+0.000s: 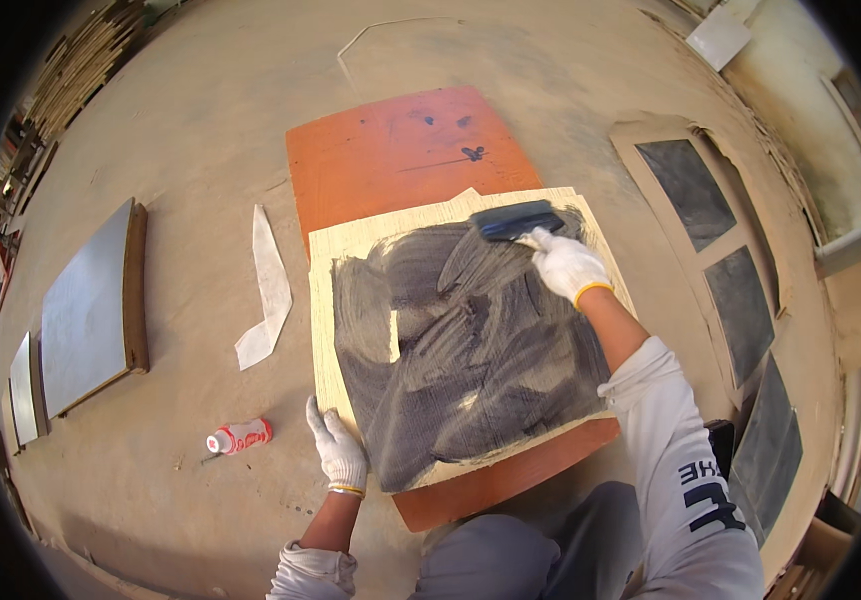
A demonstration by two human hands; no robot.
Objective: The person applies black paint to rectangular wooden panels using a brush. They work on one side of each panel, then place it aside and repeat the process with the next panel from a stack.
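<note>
Right hand [568, 266] (gloved) clamped on dark scraper [514, 220], left hand [339, 447] spread — perhaps touching sheet [324, 320]

the floor [201, 140] is a dusty brown, and an orange board [401, 150] lies flat on it. left of that board there's a crooked white strip [271, 275], a red-and-white bottle [241, 437] on its side, and farther out a thick grey-topped slab [91, 305]; right of it, a tan sheet [720, 246] bearing dark rectangles [686, 190].

Sheet [395, 335] on board [401, 150]; scraper [516, 222] on sheet; bottle [248, 436] left of both; panels [688, 190] right.
</note>
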